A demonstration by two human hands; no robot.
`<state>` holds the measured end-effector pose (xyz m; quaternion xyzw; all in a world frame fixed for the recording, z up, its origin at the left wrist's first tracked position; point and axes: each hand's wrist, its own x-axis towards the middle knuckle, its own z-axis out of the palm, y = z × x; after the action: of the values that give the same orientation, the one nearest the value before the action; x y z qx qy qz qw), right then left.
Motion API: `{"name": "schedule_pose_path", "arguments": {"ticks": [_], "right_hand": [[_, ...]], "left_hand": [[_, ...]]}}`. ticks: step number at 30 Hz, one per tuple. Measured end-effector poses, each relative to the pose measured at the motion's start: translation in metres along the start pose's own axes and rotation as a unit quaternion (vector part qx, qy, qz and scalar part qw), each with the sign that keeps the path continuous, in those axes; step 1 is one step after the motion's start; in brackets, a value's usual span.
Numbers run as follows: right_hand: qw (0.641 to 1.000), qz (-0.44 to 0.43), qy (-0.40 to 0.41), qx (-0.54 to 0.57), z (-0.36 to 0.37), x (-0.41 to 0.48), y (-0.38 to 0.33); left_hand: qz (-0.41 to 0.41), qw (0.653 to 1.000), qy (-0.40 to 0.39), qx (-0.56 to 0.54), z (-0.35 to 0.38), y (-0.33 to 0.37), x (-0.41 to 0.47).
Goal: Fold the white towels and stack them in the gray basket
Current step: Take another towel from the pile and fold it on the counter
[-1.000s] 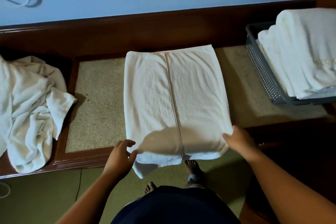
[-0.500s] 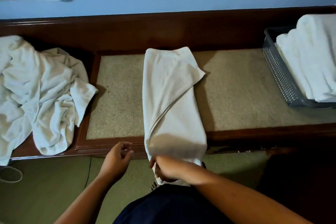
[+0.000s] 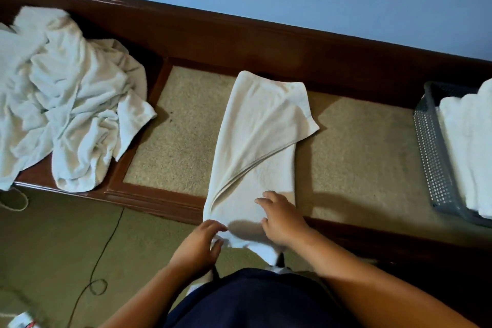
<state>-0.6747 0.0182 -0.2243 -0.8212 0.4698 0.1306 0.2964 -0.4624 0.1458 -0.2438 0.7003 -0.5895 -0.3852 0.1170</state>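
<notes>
towel (image 3: 255, 141) now a narrow strip

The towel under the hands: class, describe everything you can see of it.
The white towel looks like terry cloth, folded lengthwise into a narrow strip, its top layer skewed so one corner sticks out. It lies on the beige bench top, its near end hanging over the front edge. The left hand pinches its near corner; the right hand rests on it.
</notes>
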Motion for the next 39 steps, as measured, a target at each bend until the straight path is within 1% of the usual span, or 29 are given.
{"name": "schedule_pose_path", "arguments": {"ticks": [1, 2, 3, 5, 6, 10, 12, 14, 17, 19, 21, 22, 23, 25, 26, 28, 31, 33, 36, 39], "right_hand": [[1.000, -0.003, -0.006, -0.017, -0.003, 0.003, 0.004], [0.999, -0.005, -0.015, -0.037, -0.007, 0.007, 0.011], [0.998, -0.009, -0.030, -0.056, -0.011, 0.012, 0.019], [0.994, -0.011, -0.059, -0.089, -0.016, 0.023, 0.034], [0.992, -0.008, -0.070, -0.102, -0.018, 0.029, 0.044], [0.990, -0.013, -0.077, -0.113, -0.025, 0.057, 0.072], [0.991, -0.014, -0.073, -0.108, -0.029, 0.073, 0.079], [0.991, -0.007, -0.068, -0.116, -0.032, 0.086, 0.084], [0.995, 0.018, -0.042, -0.085, -0.038, 0.113, 0.086], [0.995, 0.036, -0.013, -0.092, -0.040, 0.126, 0.078], [0.994, 0.060, 0.017, -0.094, -0.035, 0.146, 0.074], [0.994, 0.073, 0.021, -0.073, -0.038, 0.158, 0.073], [0.994, 0.078, 0.043, -0.055, -0.041, 0.171, 0.072], [0.988, 0.066, 0.131, -0.044, -0.054, 0.195, 0.074], [0.984, 0.072, 0.155, -0.044, -0.060, 0.218, 0.082], [0.977, 0.109, 0.177, -0.054, -0.086, 0.253, 0.094], [0.961, 0.155, 0.219, -0.061, -0.124, 0.309, 0.113], [0.956, 0.159, 0.236, -0.071, -0.142, 0.335, 0.124], [0.961, 0.160, 0.214, -0.066, -0.157, 0.349, 0.134], [0.970, 0.144, 0.193, -0.045, -0.159, 0.338, 0.135]], "left_hand": [[0.033, 0.999, -0.005, 0.033, 0.008, 0.003, 0.004], [0.049, 0.997, -0.017, 0.063, 0.014, 0.008, 0.009], [0.045, 0.994, -0.035, 0.095, 0.020, 0.014, 0.016], [0.018, 0.987, -0.072, 0.146, 0.028, 0.024, 0.030], [0.001, 0.985, -0.073, 0.155, 0.032, 0.030, 0.038], [-0.086, 0.981, -0.041, 0.167, 0.039, 0.044, 0.069], [-0.106, 0.976, -0.034, 0.189, 0.032, 0.045, 0.088], [-0.103, 0.975, -0.037, 0.195, 0.025, 0.043, 0.105], [-0.063, 0.974, -0.055, 0.209, 0.005, 0.031, 0.141], [0.009, 0.967, -0.030, 0.252, -0.011, 0.019, 0.165], [0.058, 0.956, -0.022, 0.286, -0.029, 0.009, 0.198], [0.073, 0.954, -0.027, 0.289, -0.039, 0.005, 0.218], [0.095, 0.951, -0.033, 0.293, -0.050, 0.001, 0.239], [0.146, 0.941, -0.028, 0.304, -0.073, -0.001, 0.279], [0.164, 0.935, -0.029, 0.312, -0.083, -0.005, 0.309], [0.173, 0.929, -0.026, 0.327, -0.099, -0.003, 0.355], [0.160, 0.943, 0.004, 0.293, -0.124, 0.004, 0.423], [0.138, 0.953, 0.028, 0.269, -0.135, 0.011, 0.456], [0.084, 0.964, 0.055, 0.246, -0.141, 0.026, 0.480], [0.025, 0.960, 0.056, 0.274, -0.141, 0.039, 0.473]]}}
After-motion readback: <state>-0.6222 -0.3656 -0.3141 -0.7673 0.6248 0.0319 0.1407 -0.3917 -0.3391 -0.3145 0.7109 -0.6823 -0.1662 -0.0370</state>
